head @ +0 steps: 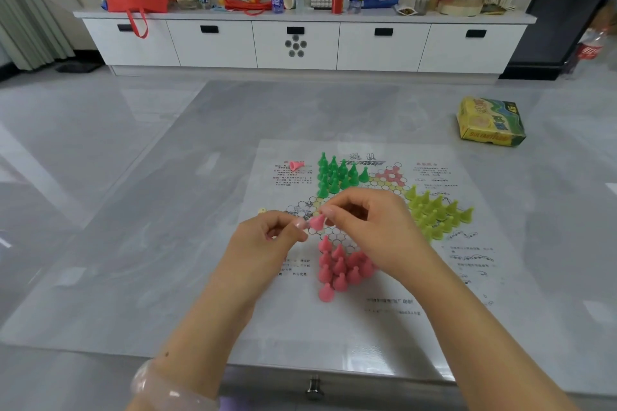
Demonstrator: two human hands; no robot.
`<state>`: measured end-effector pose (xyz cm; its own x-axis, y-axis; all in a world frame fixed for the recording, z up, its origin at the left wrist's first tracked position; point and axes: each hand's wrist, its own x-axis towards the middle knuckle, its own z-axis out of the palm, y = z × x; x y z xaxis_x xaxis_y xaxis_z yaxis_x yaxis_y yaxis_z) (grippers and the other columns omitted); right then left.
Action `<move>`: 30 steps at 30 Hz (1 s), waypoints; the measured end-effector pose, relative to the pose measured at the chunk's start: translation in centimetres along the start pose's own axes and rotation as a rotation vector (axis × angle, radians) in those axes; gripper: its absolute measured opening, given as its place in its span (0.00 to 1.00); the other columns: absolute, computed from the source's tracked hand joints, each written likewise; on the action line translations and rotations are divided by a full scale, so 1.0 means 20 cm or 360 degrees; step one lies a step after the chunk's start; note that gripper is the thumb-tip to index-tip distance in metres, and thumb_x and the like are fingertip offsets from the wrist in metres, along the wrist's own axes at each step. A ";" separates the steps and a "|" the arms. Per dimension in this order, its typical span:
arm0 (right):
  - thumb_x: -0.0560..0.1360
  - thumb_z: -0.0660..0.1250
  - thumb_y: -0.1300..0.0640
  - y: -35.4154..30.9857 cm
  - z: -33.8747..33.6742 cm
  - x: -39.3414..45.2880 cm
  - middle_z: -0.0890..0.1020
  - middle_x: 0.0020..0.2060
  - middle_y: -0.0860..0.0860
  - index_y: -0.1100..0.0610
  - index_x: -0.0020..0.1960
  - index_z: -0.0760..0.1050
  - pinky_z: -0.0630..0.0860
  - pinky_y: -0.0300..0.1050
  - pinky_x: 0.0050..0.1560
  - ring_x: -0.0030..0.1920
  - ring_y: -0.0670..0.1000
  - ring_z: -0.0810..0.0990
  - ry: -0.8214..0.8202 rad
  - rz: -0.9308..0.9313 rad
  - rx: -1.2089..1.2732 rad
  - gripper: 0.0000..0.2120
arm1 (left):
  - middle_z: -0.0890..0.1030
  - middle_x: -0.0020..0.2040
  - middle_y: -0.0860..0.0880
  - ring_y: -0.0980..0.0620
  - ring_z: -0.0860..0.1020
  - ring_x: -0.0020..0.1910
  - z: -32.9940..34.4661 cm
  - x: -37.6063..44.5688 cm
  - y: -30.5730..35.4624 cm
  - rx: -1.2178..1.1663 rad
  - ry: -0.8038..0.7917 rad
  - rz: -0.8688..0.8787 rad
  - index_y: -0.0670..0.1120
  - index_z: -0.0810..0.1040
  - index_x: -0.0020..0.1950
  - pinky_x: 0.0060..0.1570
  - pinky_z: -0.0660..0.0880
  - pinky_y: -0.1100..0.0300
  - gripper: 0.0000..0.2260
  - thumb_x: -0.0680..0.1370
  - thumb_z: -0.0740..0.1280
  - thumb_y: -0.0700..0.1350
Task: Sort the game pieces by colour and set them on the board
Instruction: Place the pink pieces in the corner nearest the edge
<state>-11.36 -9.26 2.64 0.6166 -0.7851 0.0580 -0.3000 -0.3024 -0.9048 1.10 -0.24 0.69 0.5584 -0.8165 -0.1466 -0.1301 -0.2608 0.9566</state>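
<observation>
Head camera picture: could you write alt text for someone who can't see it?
Two hands, left hand and right hand, pinch a pink piece above a paper board, where green pieces, yellow pieces and pink pieces stand grouped.

A home living room. At twelve o'clock a low white cabinet (300,43) carries bags, bottles and a cola can (337,1). Curtains (23,3) hang at ten o'clock.

Glossy grey marble-patterned table (133,243) seen, metal drawer knob (314,389) at near edge. White printed paper game board (384,327) laid flat on it. Yellow-green cardboard box (489,122) set well apart, far right. 1 small pale yellow piece (262,210) just beside board's left edge.
</observation>
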 end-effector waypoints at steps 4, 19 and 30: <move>0.74 0.65 0.57 0.07 -0.08 0.03 0.74 0.23 0.43 0.54 0.37 0.80 0.65 0.29 0.26 0.23 0.37 0.72 0.0191 0.0053 -0.0506 0.09 | 0.80 0.37 0.55 0.59 0.69 0.32 -0.02 0.01 -0.01 -0.0029 0.0127 -0.0014 0.50 0.78 0.43 0.33 0.63 0.61 0.07 0.77 0.62 0.44; 0.73 0.66 0.59 0.15 -0.07 0.02 0.83 0.30 0.46 0.53 0.35 0.79 0.70 0.29 0.24 0.23 0.39 0.76 -0.0127 0.0230 -0.0581 0.09 | 0.80 0.38 0.55 0.56 0.71 0.35 -0.02 0.01 0.00 0.0125 0.0202 0.0046 0.52 0.79 0.42 0.36 0.65 0.59 0.10 0.78 0.59 0.44; 0.74 0.66 0.59 0.15 -0.07 0.02 0.83 0.31 0.46 0.50 0.36 0.78 0.72 0.30 0.27 0.25 0.40 0.78 -0.0180 0.0209 -0.0555 0.09 | 0.80 0.39 0.55 0.55 0.70 0.35 -0.02 0.02 -0.01 0.0100 0.0201 0.0039 0.52 0.79 0.42 0.37 0.65 0.59 0.12 0.79 0.58 0.44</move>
<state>-12.97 -11.17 0.52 0.6272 -0.7705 -0.1135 -0.5990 -0.3842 -0.7025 1.67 -0.22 0.62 0.6528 -0.7525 -0.0869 -0.1938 -0.2768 0.9412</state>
